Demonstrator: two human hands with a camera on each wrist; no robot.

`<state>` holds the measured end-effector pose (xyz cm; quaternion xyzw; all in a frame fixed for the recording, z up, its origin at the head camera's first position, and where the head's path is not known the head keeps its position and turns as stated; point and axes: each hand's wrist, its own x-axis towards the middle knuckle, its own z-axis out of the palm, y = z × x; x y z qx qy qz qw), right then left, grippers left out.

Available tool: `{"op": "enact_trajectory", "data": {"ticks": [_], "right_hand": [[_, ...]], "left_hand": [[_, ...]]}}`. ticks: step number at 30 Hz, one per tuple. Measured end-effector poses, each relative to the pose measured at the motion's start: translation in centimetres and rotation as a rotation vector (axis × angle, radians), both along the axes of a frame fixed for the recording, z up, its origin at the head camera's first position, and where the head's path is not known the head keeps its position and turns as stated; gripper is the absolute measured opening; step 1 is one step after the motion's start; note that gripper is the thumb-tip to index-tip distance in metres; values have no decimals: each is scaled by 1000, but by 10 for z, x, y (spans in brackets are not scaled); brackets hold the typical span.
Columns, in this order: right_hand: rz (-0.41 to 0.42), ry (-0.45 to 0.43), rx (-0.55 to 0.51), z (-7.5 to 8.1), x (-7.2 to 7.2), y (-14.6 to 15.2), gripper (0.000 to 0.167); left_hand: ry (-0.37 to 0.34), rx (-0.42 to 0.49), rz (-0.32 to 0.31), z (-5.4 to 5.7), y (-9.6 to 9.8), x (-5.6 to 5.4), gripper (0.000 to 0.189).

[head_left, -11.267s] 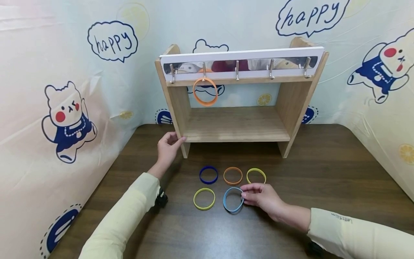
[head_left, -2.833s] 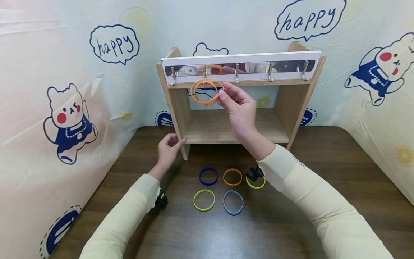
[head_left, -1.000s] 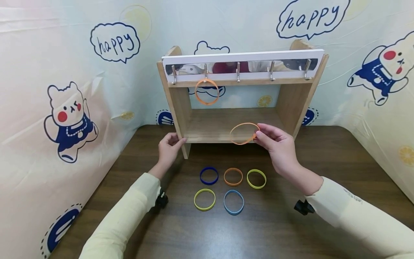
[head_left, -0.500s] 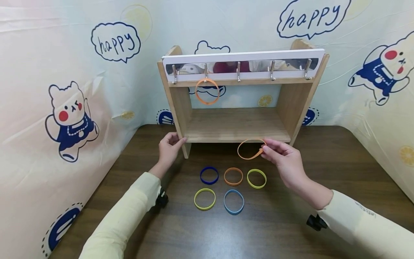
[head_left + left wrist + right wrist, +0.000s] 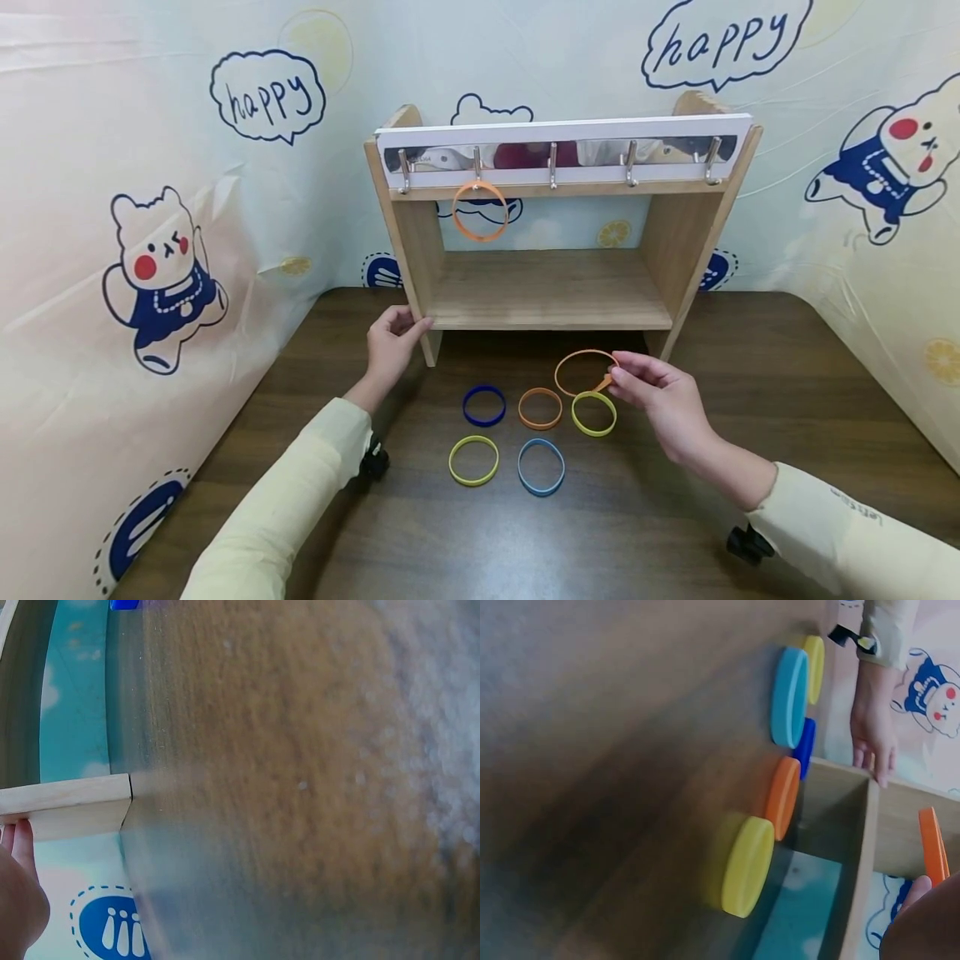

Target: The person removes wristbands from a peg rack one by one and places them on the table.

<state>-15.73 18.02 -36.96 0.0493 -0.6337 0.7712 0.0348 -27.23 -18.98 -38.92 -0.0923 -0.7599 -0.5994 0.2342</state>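
Observation:
My right hand (image 5: 663, 404) pinches an orange wristband (image 5: 603, 383) between thumb and fingers. In the head view that band overlaps the far rim of a yellow wristband (image 5: 594, 434) on the table. Beside it lie an orange wristband (image 5: 540, 427) and a dark blue one (image 5: 483, 425). Nearer lie a light blue wristband (image 5: 542, 493) and a yellow-green one (image 5: 474, 483). Another orange wristband (image 5: 480, 239) hangs from the second hook of a wooden shelf (image 5: 555, 287). With thumb and fingers my left hand (image 5: 390, 350) grips the shelf's left side panel, low down.
A white strip (image 5: 592, 129) with several metal hooks (image 5: 552, 167) runs across the shelf's top front. Behind the brown table (image 5: 480, 550) hangs a printed cloth (image 5: 255, 183) with cartoon bears.
From the second hook, my right hand has come down and toward me with an orange wristband, now low above the table. Earlier it held the light blue wristband there. My left hand stays put.

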Motion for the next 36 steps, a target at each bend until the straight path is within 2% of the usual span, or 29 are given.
{"op": "enact_trajectory", "data": {"ticks": [6, 13, 14, 22, 25, 36], "right_hand": [[17, -71, 33, -10, 6, 0, 38], [25, -111, 35, -19, 14, 4, 32], [24, -119, 37, -21, 15, 5, 32], [30, -159, 86, -31, 24, 14, 33], [35, -172, 103, -35, 27, 18, 38], [75, -226, 143, -47, 34, 31, 40]], "left_hand": [[-14, -30, 22, 0, 1, -1, 25], [-25, 6, 18, -25, -9, -24, 29], [-24, 11, 19, -26, -10, -24, 29], [-3, 14, 21, -28, -10, -26, 32], [-2, 13, 24, -28, -11, -26, 32], [-20, -2, 24, -29, -11, -26, 33]]}}
